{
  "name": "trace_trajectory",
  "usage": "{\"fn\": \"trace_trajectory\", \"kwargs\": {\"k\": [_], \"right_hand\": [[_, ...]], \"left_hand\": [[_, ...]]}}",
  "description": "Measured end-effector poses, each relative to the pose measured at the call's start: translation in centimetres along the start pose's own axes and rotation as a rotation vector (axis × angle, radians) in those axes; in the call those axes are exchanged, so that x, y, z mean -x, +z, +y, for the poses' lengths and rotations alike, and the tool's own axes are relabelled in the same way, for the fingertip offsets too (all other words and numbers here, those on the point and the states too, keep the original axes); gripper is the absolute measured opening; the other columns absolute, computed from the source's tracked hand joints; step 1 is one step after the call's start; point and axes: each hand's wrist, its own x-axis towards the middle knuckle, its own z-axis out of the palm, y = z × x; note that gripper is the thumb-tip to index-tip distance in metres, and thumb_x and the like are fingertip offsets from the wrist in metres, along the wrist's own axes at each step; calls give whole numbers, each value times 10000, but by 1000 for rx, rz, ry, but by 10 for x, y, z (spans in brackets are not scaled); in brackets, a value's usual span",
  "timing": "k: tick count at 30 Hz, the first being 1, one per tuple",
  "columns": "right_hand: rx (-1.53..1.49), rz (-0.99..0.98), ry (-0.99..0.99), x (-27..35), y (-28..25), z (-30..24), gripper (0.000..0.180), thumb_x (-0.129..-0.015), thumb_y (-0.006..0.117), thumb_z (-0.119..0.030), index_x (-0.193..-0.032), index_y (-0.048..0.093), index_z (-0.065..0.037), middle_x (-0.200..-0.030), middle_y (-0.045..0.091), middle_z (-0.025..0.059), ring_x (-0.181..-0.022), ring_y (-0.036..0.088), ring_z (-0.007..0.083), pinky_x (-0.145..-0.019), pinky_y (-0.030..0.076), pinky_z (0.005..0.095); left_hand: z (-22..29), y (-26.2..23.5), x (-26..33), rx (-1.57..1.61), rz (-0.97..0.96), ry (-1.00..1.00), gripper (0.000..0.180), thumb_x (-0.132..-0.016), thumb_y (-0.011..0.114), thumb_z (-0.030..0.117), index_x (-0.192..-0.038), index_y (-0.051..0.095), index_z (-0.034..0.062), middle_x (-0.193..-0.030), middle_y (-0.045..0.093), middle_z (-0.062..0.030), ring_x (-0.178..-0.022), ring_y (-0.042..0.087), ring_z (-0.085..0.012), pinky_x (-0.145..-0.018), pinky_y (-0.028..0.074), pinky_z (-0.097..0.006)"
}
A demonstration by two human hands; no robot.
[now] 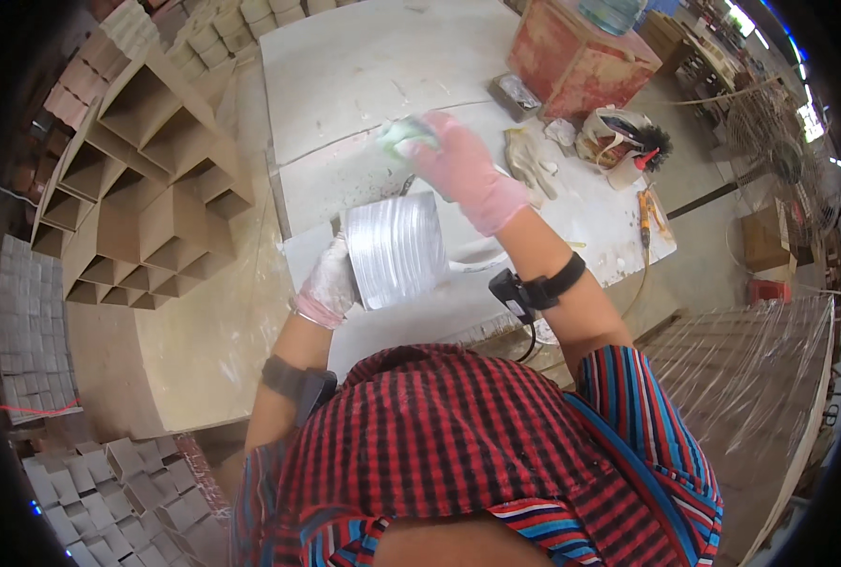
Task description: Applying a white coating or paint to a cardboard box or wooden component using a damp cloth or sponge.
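Note:
A silver, ridged cylinder-shaped piece is held up over the worktable, tilted toward me. My left hand, in a stained pale glove, is closed on its left edge; some of its fingers are hidden behind it. Beyond the piece and slightly to its right, my right hand wears a pink glove. Its fingers close round a pale green wad, a sponge or cloth, blurred by motion. The wad is apart from the silver surface. The white sheet covering the table has dark specks and smears near the hands.
A crumpled glove, a small metal tin and a tub of tools lie to the right. An orange-handled tool with a hose is at the table's right edge. A cardboard divider rack stands left; a red box stands far right.

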Motion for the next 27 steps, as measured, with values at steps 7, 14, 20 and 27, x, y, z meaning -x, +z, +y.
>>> {"fn": "trace_trajectory", "kwargs": {"k": [7, 14, 20, 27], "right_hand": [[-729, 135, 447, 25, -15, -1, 423, -838, 530, -151, -1214, 453, 27, -1029, 585, 137, -901, 558, 173, -774, 441, 271], [-678, 118, 404, 44, -3, 10, 446, -836, 544, -153, -1220, 434, 46, -1027, 587, 165, -882, 570, 180, -764, 448, 282], [-489, 64, 256, 53, -12, -7, 424, -799, 592, -200, -1141, 503, 34, -1000, 599, 176, -870, 592, 237, -763, 457, 325], [158, -2, -349, 68, 3, -53, 325, -736, 638, -303, -1013, 590, -139, -865, 591, 114, -827, 576, 277, -709, 463, 376]], "left_hand": [[11, 21, 2, 176, 55, 174, 366, -917, 405, 241, -1181, 481, -1, -1185, 535, -123, -1062, 537, -246, -912, 440, -396], [8, 17, -2, 368, 101, 259, 382, -911, 413, 277, -1179, 475, 11, -1190, 519, -135, -1089, 512, -266, -929, 427, -395], [16, 22, -6, 225, 71, 307, 432, -928, 385, 370, -1194, 463, 39, -1177, 515, -108, -1065, 515, -248, -903, 432, -390], [13, 55, 2, 27, 146, 431, 588, -891, 340, 549, -1271, 394, 104, -1250, 456, -71, -1140, 451, -242, -947, 392, -379]]}}
